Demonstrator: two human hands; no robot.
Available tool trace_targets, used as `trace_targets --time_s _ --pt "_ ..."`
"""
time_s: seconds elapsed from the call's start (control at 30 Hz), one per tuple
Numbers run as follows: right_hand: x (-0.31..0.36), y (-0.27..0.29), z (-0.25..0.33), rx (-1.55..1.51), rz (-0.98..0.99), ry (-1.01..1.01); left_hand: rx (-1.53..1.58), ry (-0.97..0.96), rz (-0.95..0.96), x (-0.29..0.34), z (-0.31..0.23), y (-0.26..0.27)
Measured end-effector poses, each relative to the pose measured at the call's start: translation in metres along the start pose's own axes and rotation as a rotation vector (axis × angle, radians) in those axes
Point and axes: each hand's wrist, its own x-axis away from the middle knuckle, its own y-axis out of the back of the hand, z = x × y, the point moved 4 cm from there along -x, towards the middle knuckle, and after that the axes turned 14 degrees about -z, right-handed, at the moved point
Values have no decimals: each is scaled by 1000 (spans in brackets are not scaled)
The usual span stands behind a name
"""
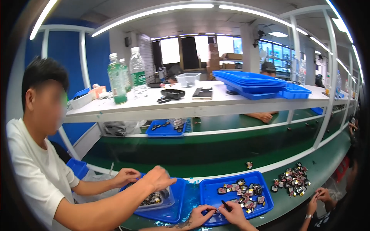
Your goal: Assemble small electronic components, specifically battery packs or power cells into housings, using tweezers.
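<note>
Both of my hands are over the near left part of a blue tray [266, 181]. My left hand [201, 216] is closed in a pinch on something too small to make out. Close beside it, my right hand [234, 214] grips a slim black tool [226, 206], whose exact kind does not show. The fingertips of the two hands nearly meet. In the tray lie several small electronic parts [244, 192], dark and reddish with silver and yellow bits.
Beyond the tray to the right, a pile of similar parts [291, 180] lies on the green bench. At left a co-worker [38, 169] reaches over a clear tub [169, 201] in another blue tray [178, 192]. A white shelf [154, 111] spans overhead with bottles and stacked trays [248, 82]. Another person's hands [322, 196] are at right.
</note>
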Motion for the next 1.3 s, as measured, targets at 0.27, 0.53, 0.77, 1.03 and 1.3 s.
trace_targets --time_s 0.27,0.53,0.77,1.03,1.3 --pt "1 -3 -3 28 -28 30 -127 -237 -33 -4 -7 -2" --pt "-5 -1 -4 -19 39 78 -196 -262 -104 3 -21 -4" --pt "3 0 -15 13 72 44 -202 -222 -16 2 -1 -6" --pt "0 -10 -9 -64 161 92 -240 -203 -72 2 -3 4" --pt "-37 15 13 366 -24 239 62 -103 -30 -18 -33 -4"
